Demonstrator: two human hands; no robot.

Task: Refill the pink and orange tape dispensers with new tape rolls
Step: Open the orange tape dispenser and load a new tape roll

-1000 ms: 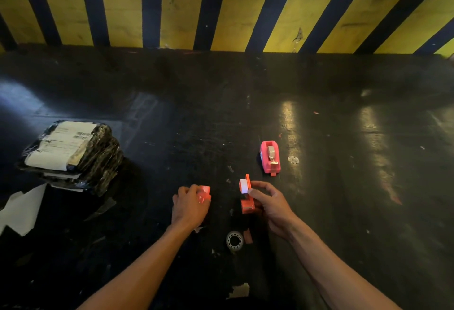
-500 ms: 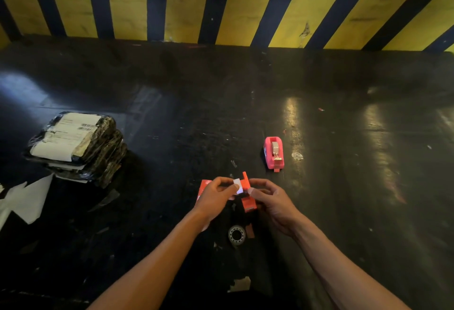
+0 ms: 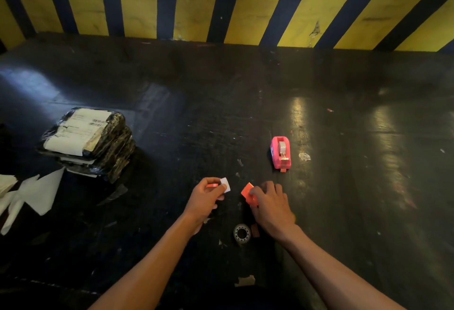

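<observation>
The pink tape dispenser [image 3: 281,152] stands on the dark floor with a tape roll inside it, untouched. My right hand [image 3: 270,207] grips the orange dispenser body [image 3: 248,194] just below and left of the pink one. My left hand [image 3: 205,198] pinches a small white piece [image 3: 225,184] together with an orange part [image 3: 211,185]. A clear tape roll [image 3: 242,233] lies flat on the floor between my wrists, beside a small orange scrap [image 3: 255,230].
A stack of black wrapped parcels with white labels [image 3: 86,140] sits at the left, with white paper sheets [image 3: 29,195] near it. A yellow-and-black striped kerb [image 3: 228,12] runs along the back. A paper scrap [image 3: 244,280] lies near me.
My hands came together at the orange dispenser, then parted. The white piece went from the dispenser in my right hand to my left hand.
</observation>
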